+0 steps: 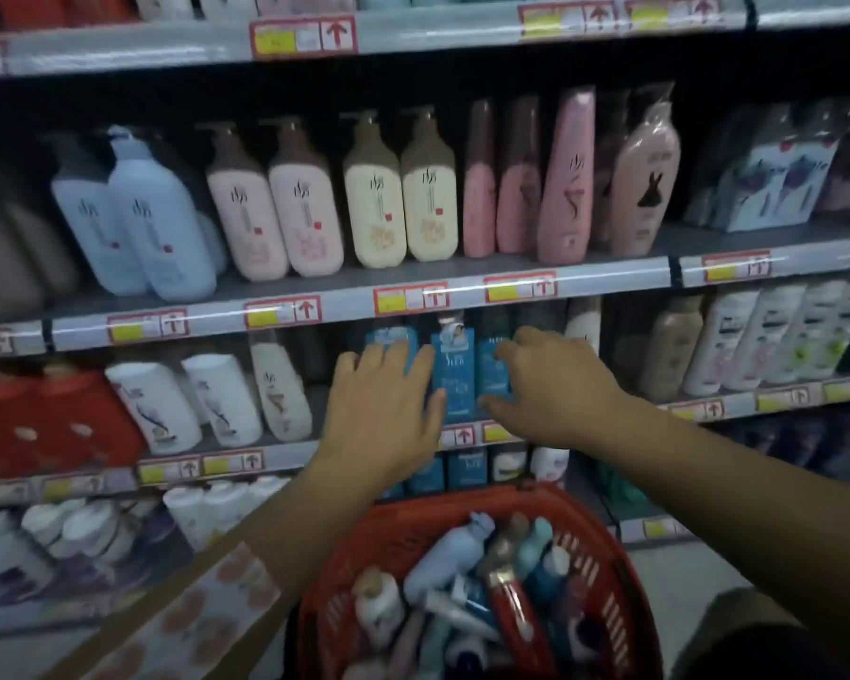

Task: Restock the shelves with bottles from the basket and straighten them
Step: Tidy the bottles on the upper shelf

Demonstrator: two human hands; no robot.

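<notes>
— Two hands are up at the shelf, and neither carries anything that I can see. My left hand (381, 404) lies flat, fingers spread and straight, against the blue bottles (455, 370) on the middle shelf (290, 446). My right hand (555, 385) is at the same row from the other side, fingers bent forward onto the rightmost blue one, thumb low near its base.

— Is the right hand gripping that bottle?

— I cannot tell. The frame is blurred there, and the fingertips run into the bottle's face. It may be pinching, or only pressing.

— Which step is this, then?

— Straightening, I judge. Both hands bracket the blue row, as if squaring it to the shelf edge.

— And the stock?

— Waiting in the red basket (604, 542), low in front of me, below the hands. It holds a jumble lying on their sides: a pale blue bottle (442, 557), a red tube (511, 606), a white bottle with a tan cap (379, 606), and others.

— Next move?

— Finish pressing the blue ones upright and flush, labels forward. Then drop one hand to the basket and match a bottle to its row. The pale blue one looks like the pump bottles (138, 213) on the upper shelf, at left.
</notes>
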